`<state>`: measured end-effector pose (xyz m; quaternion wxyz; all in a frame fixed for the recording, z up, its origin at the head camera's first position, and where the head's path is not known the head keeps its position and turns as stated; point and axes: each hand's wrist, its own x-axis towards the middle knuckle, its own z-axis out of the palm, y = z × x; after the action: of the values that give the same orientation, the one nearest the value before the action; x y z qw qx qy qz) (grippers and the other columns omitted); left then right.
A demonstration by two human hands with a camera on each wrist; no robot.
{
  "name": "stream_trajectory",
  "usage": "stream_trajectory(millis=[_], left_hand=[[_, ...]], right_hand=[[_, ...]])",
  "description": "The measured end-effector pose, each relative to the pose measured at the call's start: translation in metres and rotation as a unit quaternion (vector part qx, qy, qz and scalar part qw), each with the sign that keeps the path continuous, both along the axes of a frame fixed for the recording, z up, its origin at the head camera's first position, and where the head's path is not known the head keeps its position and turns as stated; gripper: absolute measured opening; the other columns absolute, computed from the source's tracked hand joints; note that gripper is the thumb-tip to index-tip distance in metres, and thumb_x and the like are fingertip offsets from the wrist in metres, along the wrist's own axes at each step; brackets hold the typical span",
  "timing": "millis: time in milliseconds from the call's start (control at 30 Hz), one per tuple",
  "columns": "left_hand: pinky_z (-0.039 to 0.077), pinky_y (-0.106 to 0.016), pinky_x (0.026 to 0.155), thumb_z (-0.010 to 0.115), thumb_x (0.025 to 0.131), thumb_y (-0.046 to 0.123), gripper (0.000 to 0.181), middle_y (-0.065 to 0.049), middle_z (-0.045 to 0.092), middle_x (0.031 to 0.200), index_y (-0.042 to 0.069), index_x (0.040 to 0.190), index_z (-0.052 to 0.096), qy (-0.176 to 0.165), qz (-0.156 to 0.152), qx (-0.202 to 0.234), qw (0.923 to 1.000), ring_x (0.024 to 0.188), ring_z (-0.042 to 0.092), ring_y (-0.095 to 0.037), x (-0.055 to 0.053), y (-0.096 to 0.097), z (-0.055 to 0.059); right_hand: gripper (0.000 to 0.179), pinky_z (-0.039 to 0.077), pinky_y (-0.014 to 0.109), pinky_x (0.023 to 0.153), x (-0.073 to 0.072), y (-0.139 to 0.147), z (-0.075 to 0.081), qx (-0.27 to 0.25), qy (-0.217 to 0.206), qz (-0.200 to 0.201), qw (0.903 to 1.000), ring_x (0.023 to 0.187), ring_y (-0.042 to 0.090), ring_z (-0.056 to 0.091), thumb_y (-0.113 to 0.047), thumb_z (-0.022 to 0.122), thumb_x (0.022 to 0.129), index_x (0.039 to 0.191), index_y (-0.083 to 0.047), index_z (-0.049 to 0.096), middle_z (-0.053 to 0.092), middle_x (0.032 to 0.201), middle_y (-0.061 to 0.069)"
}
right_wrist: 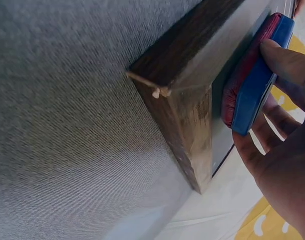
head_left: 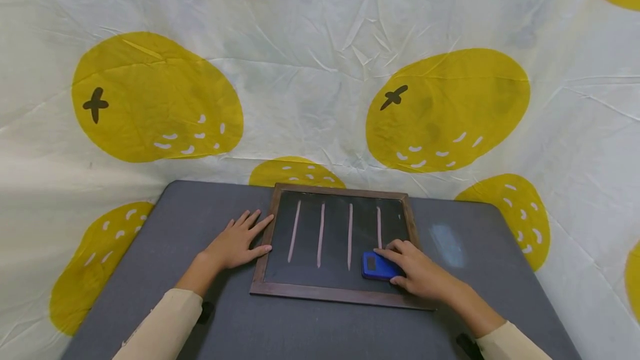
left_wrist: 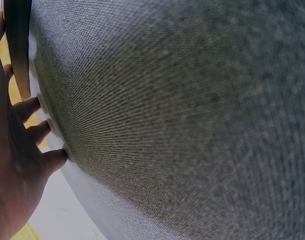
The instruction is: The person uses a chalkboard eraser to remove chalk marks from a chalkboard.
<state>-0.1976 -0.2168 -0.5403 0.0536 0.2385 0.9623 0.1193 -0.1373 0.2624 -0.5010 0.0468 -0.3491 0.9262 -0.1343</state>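
Note:
A chalkboard [head_left: 335, 238] in a brown wooden frame lies on the grey table, with several pale pink chalk lines drawn across it. My right hand [head_left: 417, 271] grips a blue chalkboard eraser [head_left: 380, 266] at the lower right of the board, just below the rightmost long line. In the right wrist view the eraser [right_wrist: 257, 75] shows a dark red felt side facing the board, thumb on one edge and fingers on the other. My left hand [head_left: 235, 244] lies spread at the board's left edge, its thumb and index fingertip at the wooden frame.
The grey table [head_left: 225, 321] extends around the board. A pale chalky smudge [head_left: 447, 245] marks the tabletop right of the board. Behind the table hangs a white cloth [head_left: 305, 99] printed with yellow fruit. A short faint chalk mark [head_left: 399, 216] sits near the board's upper right corner.

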Motion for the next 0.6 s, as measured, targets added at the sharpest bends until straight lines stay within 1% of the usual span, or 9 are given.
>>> stream_trajectory(millis=[267, 600], left_hand=[[0.025, -0.076, 0.115, 0.05, 0.099, 0.069, 0.081, -0.018, 0.028, 0.169, 0.029, 0.165, 0.028, -0.002, 0.001, 0.005, 1.0, 0.155, 0.024, -0.048, 0.0, 0.001, 0.0], [0.025, -0.076, 0.115, 0.049, 0.099, 0.07, 0.081, -0.017, 0.027, 0.169, 0.03, 0.166, 0.027, -0.001, 0.003, 0.003, 1.0, 0.156, 0.023, -0.048, -0.001, 0.001, -0.002]], right_hand=[[0.066, 0.052, 0.047, 0.089, -0.016, 0.001, 0.001, -0.002, 0.023, -0.005, 0.9997, 0.107, 0.024, 0.056, -0.018, 0.084, 0.087, 0.147, -0.007, 0.058, 0.059, 0.122, 0.009], [0.064, 0.052, 0.049, 0.089, -0.046, 0.001, -0.001, 0.007, 0.036, -0.01, 0.9993, 0.105, 0.028, 0.056, -0.018, 0.082, 0.089, 0.147, -0.005, 0.058, 0.059, 0.123, 0.014]])
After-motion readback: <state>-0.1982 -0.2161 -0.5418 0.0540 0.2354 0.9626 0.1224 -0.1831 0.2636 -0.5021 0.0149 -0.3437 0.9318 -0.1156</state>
